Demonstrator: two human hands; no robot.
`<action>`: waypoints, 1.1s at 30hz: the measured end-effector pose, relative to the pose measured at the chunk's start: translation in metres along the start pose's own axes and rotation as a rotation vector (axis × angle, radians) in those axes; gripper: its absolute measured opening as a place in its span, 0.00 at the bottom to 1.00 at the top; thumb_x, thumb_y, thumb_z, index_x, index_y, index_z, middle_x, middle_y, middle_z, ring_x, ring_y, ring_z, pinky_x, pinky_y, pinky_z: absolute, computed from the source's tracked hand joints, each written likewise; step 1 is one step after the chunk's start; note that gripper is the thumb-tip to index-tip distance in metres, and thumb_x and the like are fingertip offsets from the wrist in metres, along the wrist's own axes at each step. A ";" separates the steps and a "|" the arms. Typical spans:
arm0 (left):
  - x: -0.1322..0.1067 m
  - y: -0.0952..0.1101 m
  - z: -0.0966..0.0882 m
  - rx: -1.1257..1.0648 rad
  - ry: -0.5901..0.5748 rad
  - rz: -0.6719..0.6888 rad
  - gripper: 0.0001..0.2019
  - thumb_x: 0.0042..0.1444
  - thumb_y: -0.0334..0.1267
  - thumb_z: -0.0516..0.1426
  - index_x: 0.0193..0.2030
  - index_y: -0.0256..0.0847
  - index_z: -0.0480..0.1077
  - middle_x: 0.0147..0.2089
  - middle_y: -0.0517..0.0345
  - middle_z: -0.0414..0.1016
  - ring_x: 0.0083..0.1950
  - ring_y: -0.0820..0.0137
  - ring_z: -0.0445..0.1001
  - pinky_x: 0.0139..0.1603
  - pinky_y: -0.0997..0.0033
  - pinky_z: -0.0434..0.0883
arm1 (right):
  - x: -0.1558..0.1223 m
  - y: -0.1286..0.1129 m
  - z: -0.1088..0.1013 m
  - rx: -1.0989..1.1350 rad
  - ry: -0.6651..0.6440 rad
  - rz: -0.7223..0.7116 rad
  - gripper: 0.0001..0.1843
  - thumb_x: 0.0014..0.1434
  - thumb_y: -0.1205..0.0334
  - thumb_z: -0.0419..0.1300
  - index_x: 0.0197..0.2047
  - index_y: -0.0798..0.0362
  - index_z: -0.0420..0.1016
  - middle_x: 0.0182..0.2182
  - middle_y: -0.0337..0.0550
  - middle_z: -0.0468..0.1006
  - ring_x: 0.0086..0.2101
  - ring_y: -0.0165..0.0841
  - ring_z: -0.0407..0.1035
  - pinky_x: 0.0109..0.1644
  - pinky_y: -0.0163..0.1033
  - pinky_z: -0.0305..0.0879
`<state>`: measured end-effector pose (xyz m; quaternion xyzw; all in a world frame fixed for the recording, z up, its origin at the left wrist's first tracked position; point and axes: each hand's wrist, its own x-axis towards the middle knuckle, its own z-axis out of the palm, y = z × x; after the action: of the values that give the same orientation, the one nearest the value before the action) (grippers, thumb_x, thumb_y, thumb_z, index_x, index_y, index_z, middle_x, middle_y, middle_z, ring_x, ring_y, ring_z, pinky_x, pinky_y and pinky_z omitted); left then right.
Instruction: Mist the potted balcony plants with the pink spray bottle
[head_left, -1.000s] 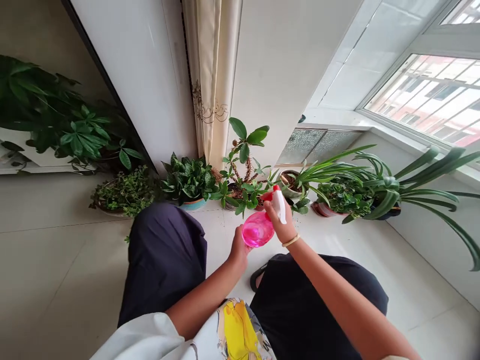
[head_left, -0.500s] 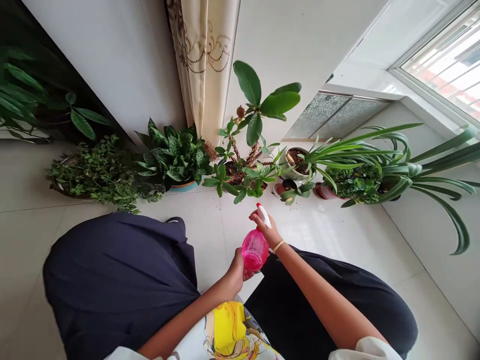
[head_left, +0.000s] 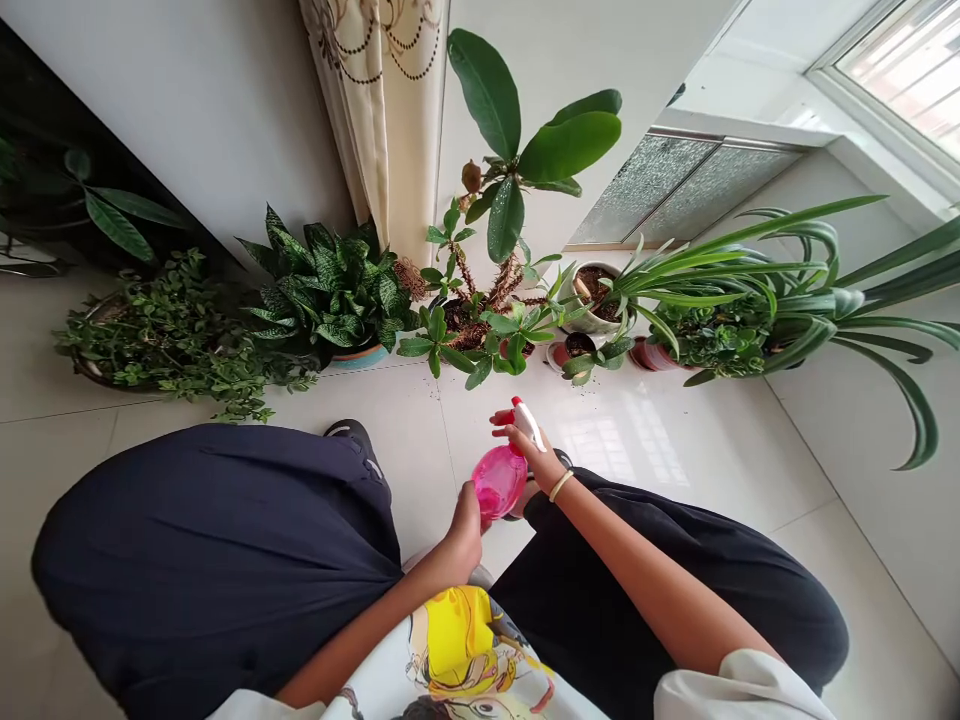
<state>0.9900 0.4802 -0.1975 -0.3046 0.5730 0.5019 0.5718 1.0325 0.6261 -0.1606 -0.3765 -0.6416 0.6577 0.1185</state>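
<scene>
A pink see-through spray bottle [head_left: 500,478] with a white and red trigger head is held between my hands, tilted, just in front of my body. My left hand [head_left: 466,530] grips the bottle near its base, partly hidden behind it. Around the neck and trigger head is my right hand [head_left: 538,458], a yellow band at its wrist, with some fingers stretched towards the nozzle. Beyond the bottle stands a potted plant [head_left: 480,340] with thorny stems and large green leaves. The bottle is apart from the leaves.
Along the wall sit a trailing plant [head_left: 180,330], a dark-leaved plant [head_left: 322,290] in a blue pot, a small pot [head_left: 577,350], a white pot [head_left: 596,295] and a long-leaved plant [head_left: 832,310]. A curtain [head_left: 409,130] hangs behind. My knees flank the tiled floor [head_left: 420,450].
The bottle has shifted slightly left and up and leans more, with both hands still on it. Fingers of my right hand have stretched out by the trigger head. The view has moved closer to the plants.
</scene>
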 end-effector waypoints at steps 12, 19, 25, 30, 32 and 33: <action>0.001 -0.012 0.006 0.141 -0.117 -0.198 0.18 0.63 0.48 0.50 0.43 0.36 0.73 0.37 0.46 0.79 0.35 0.64 0.77 0.32 0.71 0.69 | 0.005 0.013 -0.005 -0.363 0.190 0.122 0.14 0.54 0.51 0.52 0.25 0.50 0.68 0.24 0.42 0.75 0.26 0.34 0.65 0.34 0.40 0.62; -0.003 -0.009 0.008 0.158 -0.109 -0.212 0.18 0.64 0.48 0.48 0.42 0.37 0.73 0.33 0.49 0.78 0.32 0.65 0.75 0.30 0.71 0.69 | 0.007 0.017 -0.008 -0.301 0.145 0.110 0.14 0.54 0.49 0.55 0.29 0.51 0.72 0.28 0.41 0.78 0.26 0.31 0.65 0.32 0.38 0.61; -0.003 -0.008 0.012 0.259 -0.138 -0.310 0.21 0.63 0.49 0.47 0.39 0.34 0.74 0.30 0.47 0.77 0.28 0.66 0.72 0.27 0.72 0.66 | 0.006 0.015 -0.009 -0.305 0.113 0.136 0.13 0.53 0.53 0.54 0.25 0.52 0.70 0.24 0.43 0.76 0.26 0.33 0.67 0.32 0.39 0.62; -0.002 -0.006 0.010 0.219 -0.078 -0.206 0.17 0.63 0.47 0.47 0.36 0.38 0.71 0.27 0.52 0.74 0.24 0.70 0.67 0.25 0.74 0.59 | 0.008 0.012 -0.007 -0.193 0.026 0.071 0.24 0.54 0.40 0.60 0.40 0.53 0.74 0.37 0.47 0.79 0.36 0.37 0.72 0.42 0.44 0.69; -0.003 -0.004 0.009 0.186 -0.061 -0.081 0.16 0.63 0.46 0.46 0.33 0.40 0.67 0.24 0.57 0.68 0.21 0.73 0.60 0.24 0.74 0.55 | 0.006 0.012 -0.006 -0.101 -0.012 0.008 0.32 0.52 0.38 0.63 0.51 0.53 0.72 0.46 0.51 0.77 0.44 0.40 0.73 0.51 0.47 0.69; -0.004 -0.003 0.009 0.161 -0.068 -0.025 0.16 0.64 0.46 0.45 0.32 0.41 0.65 0.23 0.59 0.66 0.21 0.74 0.57 0.24 0.74 0.53 | 0.005 0.012 -0.005 -0.071 -0.043 -0.023 0.36 0.51 0.38 0.64 0.56 0.53 0.69 0.51 0.53 0.75 0.48 0.41 0.72 0.54 0.48 0.68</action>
<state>0.9964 0.4864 -0.1930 -0.2478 0.5880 0.4571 0.6196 1.0363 0.6311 -0.1728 -0.3588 -0.6713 0.6410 0.0988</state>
